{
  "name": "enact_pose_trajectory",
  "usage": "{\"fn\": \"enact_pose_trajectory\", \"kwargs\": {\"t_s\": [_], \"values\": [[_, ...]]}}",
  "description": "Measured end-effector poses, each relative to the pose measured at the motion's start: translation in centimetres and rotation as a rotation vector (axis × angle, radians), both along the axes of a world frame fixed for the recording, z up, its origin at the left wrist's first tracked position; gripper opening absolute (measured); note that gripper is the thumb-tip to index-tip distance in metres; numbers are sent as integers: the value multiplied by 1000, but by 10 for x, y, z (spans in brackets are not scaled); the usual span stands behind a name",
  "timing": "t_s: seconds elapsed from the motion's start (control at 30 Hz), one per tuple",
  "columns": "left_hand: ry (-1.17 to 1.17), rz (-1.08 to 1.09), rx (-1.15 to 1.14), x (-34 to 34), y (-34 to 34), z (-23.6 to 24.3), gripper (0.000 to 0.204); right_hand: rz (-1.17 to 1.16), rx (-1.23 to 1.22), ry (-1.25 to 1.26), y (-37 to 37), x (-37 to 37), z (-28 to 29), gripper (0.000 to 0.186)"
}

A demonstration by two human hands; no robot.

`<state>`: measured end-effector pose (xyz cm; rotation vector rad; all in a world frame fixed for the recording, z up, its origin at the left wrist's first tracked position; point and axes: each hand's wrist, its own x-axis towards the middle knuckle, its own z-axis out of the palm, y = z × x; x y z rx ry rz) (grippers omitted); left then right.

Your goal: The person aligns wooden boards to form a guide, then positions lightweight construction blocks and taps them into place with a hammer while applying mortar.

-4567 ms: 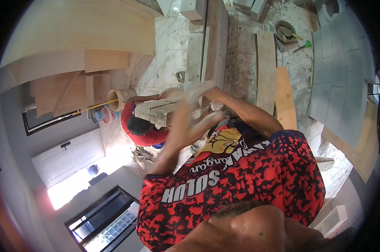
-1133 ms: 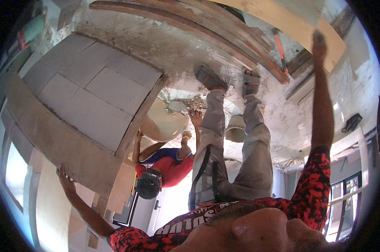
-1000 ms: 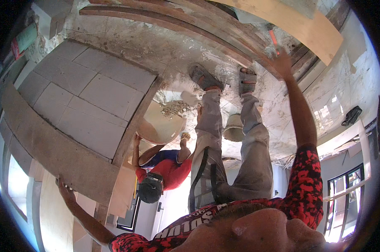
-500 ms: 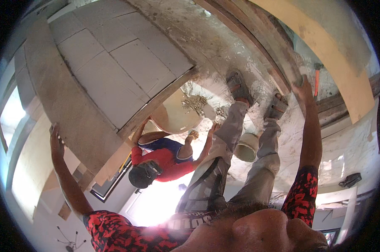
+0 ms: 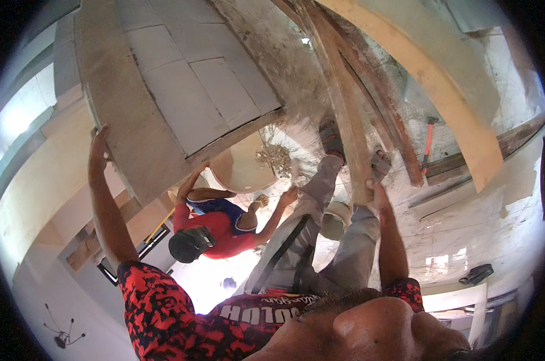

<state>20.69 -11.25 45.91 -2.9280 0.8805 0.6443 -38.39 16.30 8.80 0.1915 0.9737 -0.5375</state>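
My left hand [image 5: 99, 147] is at the outer edge of a wide brown board [image 5: 119, 90], its fingers closed round that edge. The board borders a panel of grey rectangular tiles [image 5: 191, 84] with dark joints. In my right hand [image 5: 378, 195] is the near end of a long wooden plank [image 5: 345, 102], held in front of my leg and slanting away across the floor. Part of the right hand's fingers is hidden by the plank.
A person [image 5: 215, 237] in a red top and dark cap crouches beside the tiled panel, near a large round basin [image 5: 245, 171] and rubble [image 5: 275, 159]. A bucket [image 5: 336, 221] stands by my legs. Right lie another beam [image 5: 399, 135], a red-handled hammer [image 5: 428, 144] and a curved tan sheet [image 5: 447, 84].
My right hand has drawn the plank's near end leftward and closer, away from the other beam beside it. The left hand stays at the board's edge while the view shifts.
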Motion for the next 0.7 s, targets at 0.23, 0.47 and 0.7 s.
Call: {"fn": "enact_pose_trajectory", "kwargs": {"t_s": [0.23,0.47,0.7], "values": [[266,-19,-199,85,5,-42,71,-220,107,-237,46,15,110,65],[-12,-83,-149,127,19,-82,76,-410,80,-312,1,-19,256,50],[-210,40,-77,47,1,-58,81,-369,-113,15,-88,-1,355,48]]}}
